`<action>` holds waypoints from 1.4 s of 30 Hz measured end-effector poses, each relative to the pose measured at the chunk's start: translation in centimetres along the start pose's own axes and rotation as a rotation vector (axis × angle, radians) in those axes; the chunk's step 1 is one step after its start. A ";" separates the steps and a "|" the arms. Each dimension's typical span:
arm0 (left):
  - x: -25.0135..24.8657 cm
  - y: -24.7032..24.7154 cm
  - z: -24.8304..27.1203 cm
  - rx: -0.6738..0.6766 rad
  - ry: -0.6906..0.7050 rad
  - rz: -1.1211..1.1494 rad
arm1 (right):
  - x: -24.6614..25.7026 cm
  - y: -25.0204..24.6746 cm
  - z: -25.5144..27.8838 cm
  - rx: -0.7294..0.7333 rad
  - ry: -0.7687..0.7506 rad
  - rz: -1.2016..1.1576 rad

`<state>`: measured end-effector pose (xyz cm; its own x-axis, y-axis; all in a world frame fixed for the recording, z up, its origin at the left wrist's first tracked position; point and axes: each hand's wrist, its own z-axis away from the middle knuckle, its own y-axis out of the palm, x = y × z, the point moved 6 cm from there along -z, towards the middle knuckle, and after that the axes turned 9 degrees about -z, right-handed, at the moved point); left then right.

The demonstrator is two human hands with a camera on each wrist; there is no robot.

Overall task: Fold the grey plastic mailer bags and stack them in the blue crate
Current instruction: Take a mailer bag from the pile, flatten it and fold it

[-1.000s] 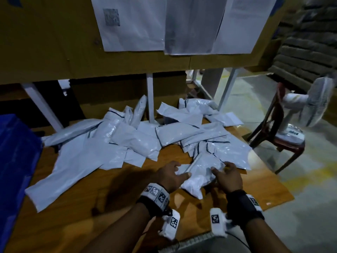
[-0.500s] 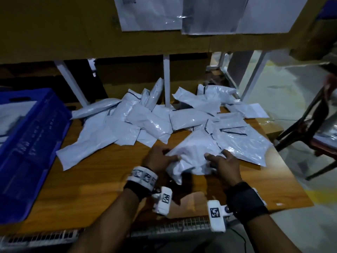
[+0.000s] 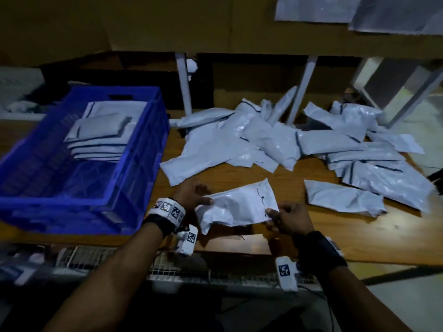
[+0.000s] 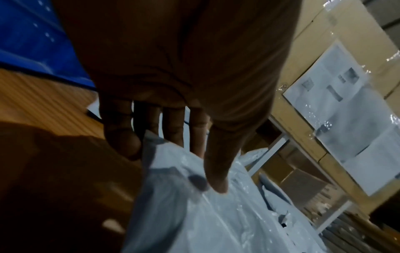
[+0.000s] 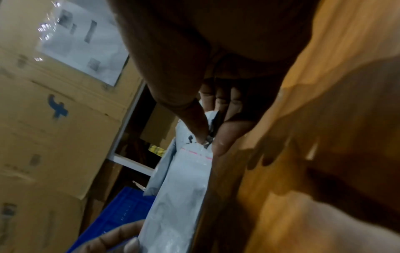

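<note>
A grey mailer bag is held just above the wooden table, pinched at one end by the left hand and at the other by the right hand, thumb seemingly over fingers. Left of the grip stands the blue crate with folded bags; beyond it, loose bags.

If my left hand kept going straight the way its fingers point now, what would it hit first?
Probably the loose pile of grey mailer bags beyond the held bag; the left hand points up the table, though depth is unclear.
</note>
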<state>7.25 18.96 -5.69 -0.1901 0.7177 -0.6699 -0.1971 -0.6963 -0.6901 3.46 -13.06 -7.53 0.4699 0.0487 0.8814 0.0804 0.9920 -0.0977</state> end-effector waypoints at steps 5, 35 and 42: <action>3.2 -0.5 2.6 -0.178 0.000 -0.174 | -4.0 2.3 2.1 -0.073 0.177 -0.048; 1.8 10.6 4.2 -0.076 0.309 -0.956 | -5.6 11.8 0.6 0.211 -0.523 1.250; 1.8 10.6 4.0 -0.059 0.293 -0.931 | -6.0 11.7 0.1 0.204 -0.540 1.245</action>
<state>0.94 12.92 -13.09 0.2656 0.9573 0.1140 -0.0977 0.1444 -0.9847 1.47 -1.69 -13.86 -0.2655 0.9038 0.3357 -0.2900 0.2572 -0.9218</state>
